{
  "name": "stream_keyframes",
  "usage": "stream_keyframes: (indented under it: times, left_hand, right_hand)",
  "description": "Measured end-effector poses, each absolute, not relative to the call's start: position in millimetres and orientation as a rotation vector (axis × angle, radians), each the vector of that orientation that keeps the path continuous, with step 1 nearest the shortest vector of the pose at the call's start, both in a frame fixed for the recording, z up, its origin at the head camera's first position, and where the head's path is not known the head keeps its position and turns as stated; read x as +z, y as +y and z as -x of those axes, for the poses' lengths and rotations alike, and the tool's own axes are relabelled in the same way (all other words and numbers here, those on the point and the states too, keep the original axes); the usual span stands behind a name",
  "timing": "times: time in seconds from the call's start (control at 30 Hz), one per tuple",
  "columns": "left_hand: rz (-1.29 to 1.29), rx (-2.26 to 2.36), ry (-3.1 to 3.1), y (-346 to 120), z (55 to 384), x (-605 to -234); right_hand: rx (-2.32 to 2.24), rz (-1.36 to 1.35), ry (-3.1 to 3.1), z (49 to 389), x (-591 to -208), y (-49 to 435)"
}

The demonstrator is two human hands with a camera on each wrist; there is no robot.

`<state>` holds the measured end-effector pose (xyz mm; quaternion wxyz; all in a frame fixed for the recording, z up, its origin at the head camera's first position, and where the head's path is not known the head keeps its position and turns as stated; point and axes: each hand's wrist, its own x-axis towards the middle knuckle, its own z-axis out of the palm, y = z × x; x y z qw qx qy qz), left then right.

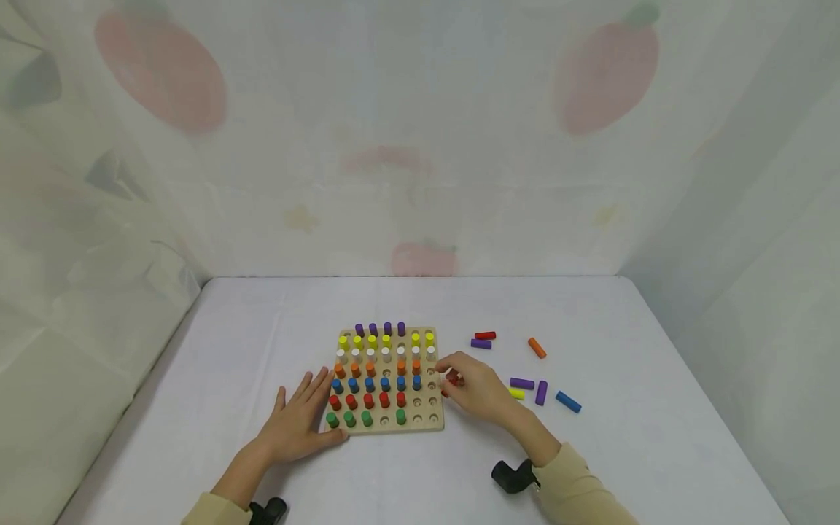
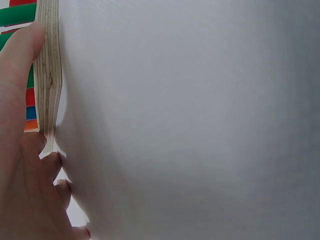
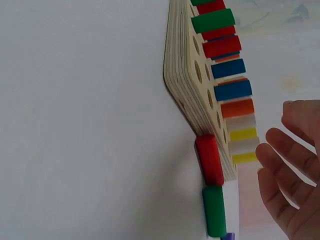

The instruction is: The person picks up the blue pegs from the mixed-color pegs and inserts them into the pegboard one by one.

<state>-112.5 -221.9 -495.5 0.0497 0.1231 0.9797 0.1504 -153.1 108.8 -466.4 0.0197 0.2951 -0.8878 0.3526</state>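
Observation:
A wooden pegboard (image 1: 408,429) stands on the white table with rows of green, red, blue, orange, white, yellow and purple pegs upright in it. My left hand (image 1: 298,421) lies flat at its left side, fingers spread, the thumb against the front left corner. In the left wrist view that thumb (image 2: 20,55) touches the board's layered edge (image 2: 48,75). Over the board's right edge hovers my right hand (image 1: 477,386), fingers loosely bent and nothing between them. Below it, a red peg (image 3: 210,160) and a green peg (image 3: 215,211) lie end to end beside the board.
Loose pegs lie right of the board: a red peg (image 1: 485,335), an orange peg (image 1: 537,348), a blue peg (image 1: 568,402), a yellow peg (image 1: 516,394) and several purple ones (image 1: 521,383). A patterned curtain (image 1: 420,146) closes the back of the table.

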Motion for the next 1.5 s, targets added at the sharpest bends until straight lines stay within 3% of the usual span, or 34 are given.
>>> stream_keyframes:
  times: [0.7, 1.5]
  left_hand:
    - [-0.382, 0.466, 2.984, -220, 113, -492]
    - [-0.387, 0.461, 2.988, -222, 113, -495]
  right_hand:
    - [0.868, -0.775, -2.728, 142, -467, 194]
    - [0.755, -0.311, -2.879, 124, -487, 272]
